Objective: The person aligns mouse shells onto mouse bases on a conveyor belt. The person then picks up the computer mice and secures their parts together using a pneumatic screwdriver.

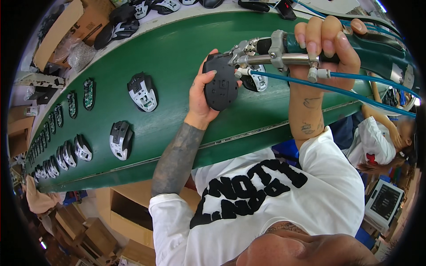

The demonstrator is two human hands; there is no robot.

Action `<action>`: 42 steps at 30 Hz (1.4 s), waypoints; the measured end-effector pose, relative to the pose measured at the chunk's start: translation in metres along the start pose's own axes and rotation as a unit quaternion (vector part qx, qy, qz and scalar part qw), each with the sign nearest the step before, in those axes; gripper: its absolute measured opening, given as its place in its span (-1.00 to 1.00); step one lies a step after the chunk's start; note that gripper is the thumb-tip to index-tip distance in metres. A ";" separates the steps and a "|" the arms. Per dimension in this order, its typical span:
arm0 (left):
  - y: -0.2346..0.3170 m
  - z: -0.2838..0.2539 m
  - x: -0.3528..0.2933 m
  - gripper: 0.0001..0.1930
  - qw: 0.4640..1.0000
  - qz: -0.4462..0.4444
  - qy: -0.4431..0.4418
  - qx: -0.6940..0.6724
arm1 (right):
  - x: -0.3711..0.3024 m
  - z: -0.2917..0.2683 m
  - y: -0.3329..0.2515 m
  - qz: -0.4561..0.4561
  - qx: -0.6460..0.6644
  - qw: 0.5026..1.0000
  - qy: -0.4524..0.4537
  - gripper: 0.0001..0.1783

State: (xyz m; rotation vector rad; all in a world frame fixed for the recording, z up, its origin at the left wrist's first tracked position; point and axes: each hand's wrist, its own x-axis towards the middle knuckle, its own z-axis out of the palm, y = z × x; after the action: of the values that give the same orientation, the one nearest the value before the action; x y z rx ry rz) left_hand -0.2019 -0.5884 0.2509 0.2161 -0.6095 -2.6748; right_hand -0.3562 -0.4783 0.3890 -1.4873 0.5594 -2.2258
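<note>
My left hand (200, 98) is closed round a black computer mouse (220, 86), with its dark underside facing up. My right hand (327, 42) grips a green air-powered screwdriver (377, 55) with metal clamps and blue hoses. The screwdriver's head end meets the upper end of the mouse; its very tip is hidden behind the fittings. Just beyond the held mouse lies a part-built mouse (258, 80) with a white inner shell, partly covered by a hose. Two more part-built mice, a nearer one (121, 140) and a farther one (143, 92), rest to the left.
A green conveyor belt (177, 44) spans the view. Several small circuit boards (88, 94) and more mouse shells (82, 147) line its left part. Black mouse parts (124, 29) and a cardboard box (91, 22) sit past its far edge. Another person (372, 142) is at the right.
</note>
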 end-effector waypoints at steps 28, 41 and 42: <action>0.043 -0.016 0.001 -0.31 0.981 0.191 0.017 -0.006 | -0.015 0.054 0.005 0.060 -0.016 0.998 0.006 -0.61; 0.059 -0.022 -0.008 -0.37 0.973 0.230 -0.005 -0.012 | -0.011 0.068 0.026 0.059 0.013 0.998 -0.013 -0.65; 0.057 -0.019 -0.008 -0.41 0.973 0.231 0.005 -0.021 | -0.013 0.071 0.026 0.062 0.007 0.998 0.011 -0.68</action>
State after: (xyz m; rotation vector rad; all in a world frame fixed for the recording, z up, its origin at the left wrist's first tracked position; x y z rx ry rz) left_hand -0.1712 -0.6397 0.2592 0.0631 -0.5247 -2.2325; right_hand -0.2827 -0.5002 0.3904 -1.3832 0.6252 -2.1491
